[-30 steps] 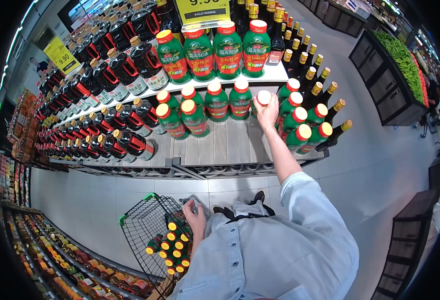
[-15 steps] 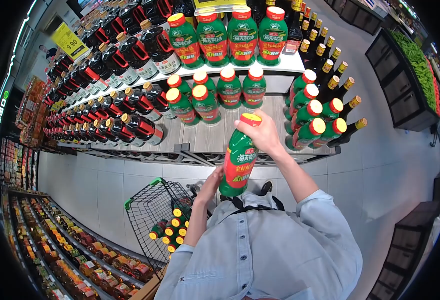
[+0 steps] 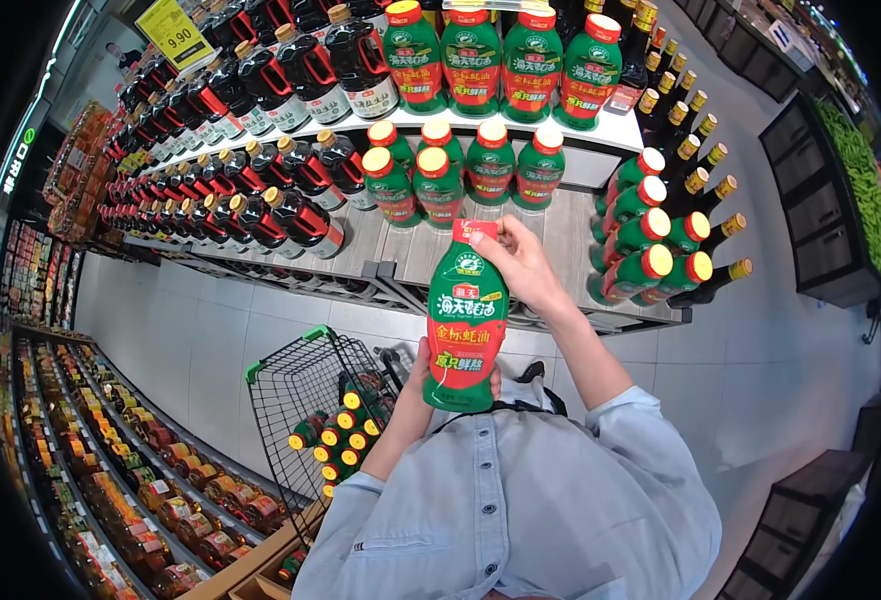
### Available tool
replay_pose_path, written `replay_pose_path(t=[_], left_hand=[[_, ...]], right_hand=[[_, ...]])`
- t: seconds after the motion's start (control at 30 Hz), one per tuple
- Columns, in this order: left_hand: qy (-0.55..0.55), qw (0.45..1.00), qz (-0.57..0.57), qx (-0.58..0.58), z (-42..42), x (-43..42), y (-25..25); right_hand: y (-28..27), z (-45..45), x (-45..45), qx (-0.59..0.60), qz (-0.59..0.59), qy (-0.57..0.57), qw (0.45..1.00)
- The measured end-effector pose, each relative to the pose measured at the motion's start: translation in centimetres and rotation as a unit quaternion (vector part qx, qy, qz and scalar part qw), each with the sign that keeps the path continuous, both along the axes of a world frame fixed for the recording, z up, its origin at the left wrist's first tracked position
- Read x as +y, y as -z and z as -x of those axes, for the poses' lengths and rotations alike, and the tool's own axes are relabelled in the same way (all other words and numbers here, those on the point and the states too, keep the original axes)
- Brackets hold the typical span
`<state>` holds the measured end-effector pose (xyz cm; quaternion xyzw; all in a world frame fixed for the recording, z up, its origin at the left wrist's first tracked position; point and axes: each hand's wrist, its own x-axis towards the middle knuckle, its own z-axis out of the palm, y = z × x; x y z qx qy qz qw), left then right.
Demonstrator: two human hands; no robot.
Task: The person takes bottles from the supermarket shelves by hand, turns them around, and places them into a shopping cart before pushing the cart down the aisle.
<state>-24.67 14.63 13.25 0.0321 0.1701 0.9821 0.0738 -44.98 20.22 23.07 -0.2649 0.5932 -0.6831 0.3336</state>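
Observation:
A green oyster sauce bottle (image 3: 466,320) with a red label and red cap is held upright before my chest, its front label facing me. My right hand (image 3: 521,262) grips it at the neck, just below the cap. Around the lower part wraps my left hand (image 3: 419,385), mostly hidden behind the bottle, with fingertips showing at its right edge. On the shelf (image 3: 426,250) beyond, matching bottles (image 3: 439,185) stand in short rows, and another group (image 3: 633,265) fills the right end.
A wire shopping cart (image 3: 286,400) with several matching bottles (image 3: 336,440) in it stands at my lower left. Dark soy sauce bottles (image 3: 306,220) crowd the shelf's left side. Along the far left runs a rack of bottles (image 3: 131,500). Green vegetables (image 3: 851,170) fill a bin at right.
The bottle has turned from tilted to upright, its label now square to me. My left hand has closed around its lower part. The view has shifted slightly.

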Motion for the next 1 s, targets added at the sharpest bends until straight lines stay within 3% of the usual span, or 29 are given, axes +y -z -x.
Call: replay_pose_path(t=[0.13,0.2,0.23,0.3,0.33,0.43,0.47,0.5,0.53,0.63,0.73,0.83,1.0], left_hand=[[-0.019,0.998,0.034,-0.054,-0.8,0.1,-1.7],[-0.055,0.987,0.137,-0.068,-0.7,0.1,-3.0],[-0.053,0.987,0.137,-0.068,-0.5,0.4,-3.9],[-0.185,0.875,0.388,-0.222,0.3,1.0,-5.7],[-0.186,0.875,0.388,-0.222,0.4,1.2,-6.2],[-0.236,0.731,0.597,-0.23,0.5,1.6,-6.6],[-0.232,0.732,0.598,-0.229,0.1,1.8,-6.8],[-0.237,0.66,0.687,-0.189,-0.4,2.0,-7.3],[-0.239,0.58,0.765,-0.145,-0.6,2.2,-8.4],[-0.174,0.586,0.778,-0.146,-1.6,2.3,-12.4],[-0.183,0.588,0.778,-0.124,-2.0,2.6,-12.1],[-0.222,0.546,0.804,-0.079,-2.2,2.5,-11.4],[-0.21,0.584,0.778,-0.098,-2.7,2.3,-11.2]], right_hand=[[0.1,0.2,0.7,0.016,-0.003,-0.019,1.0],[0.8,0.1,1.0,-0.027,0.013,-0.034,0.999],[1.1,-0.3,1.2,-0.027,0.013,-0.033,0.999],[2.2,-2.1,1.7,-0.069,0.066,0.008,0.995],[3.7,-3.2,2.1,-0.085,0.084,0.001,0.993],[6.0,-5.4,2.5,-0.154,0.115,0.014,0.981],[6.2,-5.0,2.7,-0.267,0.147,-0.059,0.95],[6.3,-4.6,2.7,-0.375,0.178,-0.13,0.901],[6.1,-4.4,2.7,-0.376,0.179,-0.125,0.901],[4.7,-3.6,2.9,-0.467,0.258,-0.179,0.827],[4.6,-3.0,2.5,-0.448,0.318,-0.247,0.798],[4.1,-2.8,2.4,-0.439,0.321,-0.273,0.793],[3.8,-2.8,2.4,-0.448,0.317,-0.291,0.784]])
